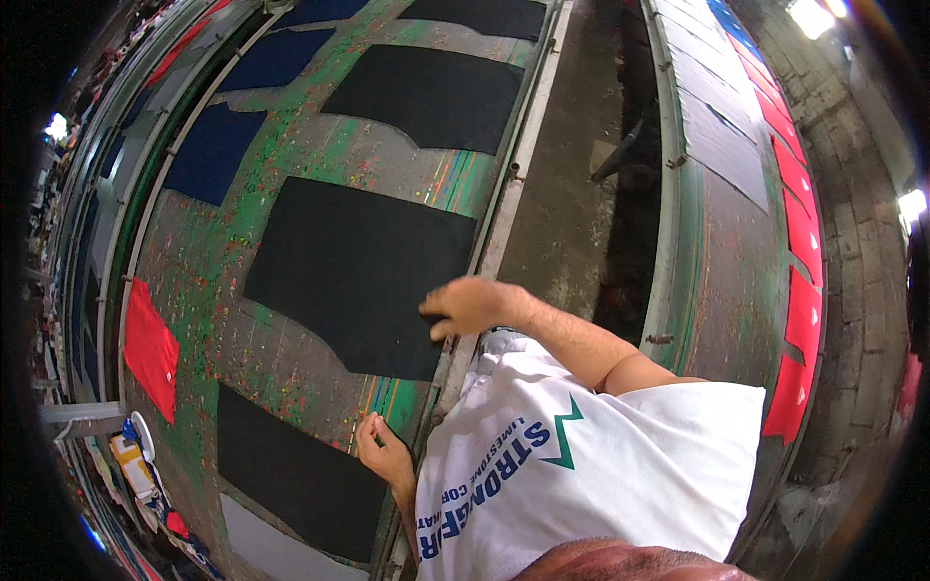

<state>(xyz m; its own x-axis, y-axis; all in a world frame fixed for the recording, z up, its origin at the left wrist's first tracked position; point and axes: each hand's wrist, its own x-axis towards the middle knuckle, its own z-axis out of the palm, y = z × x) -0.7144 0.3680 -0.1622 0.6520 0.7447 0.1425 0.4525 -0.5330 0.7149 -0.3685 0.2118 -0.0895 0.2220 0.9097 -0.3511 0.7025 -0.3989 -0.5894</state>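
Note:
My right hand [475, 304] hovers at or touches the right edge of a black fabric panel [358, 271], its fingers loosely bent and apart, slightly blurred. The panel lies flat on a long, paint-stained table [218, 310] and has a curved cut along its near side. My left hand [384, 451] is lower down, between this panel and a second black panel [300, 474]. Its fingers are half bent, with nothing visible in them. Whether it touches the table cannot be made out.
More black panels [426, 97] and dark blue pieces [218, 150] lie farther up the table. A red piece [150, 349] is at the left. A metal rail [513, 174] edges the table. Beyond the aisle, another table holds grey [717, 145] and red pieces [799, 232].

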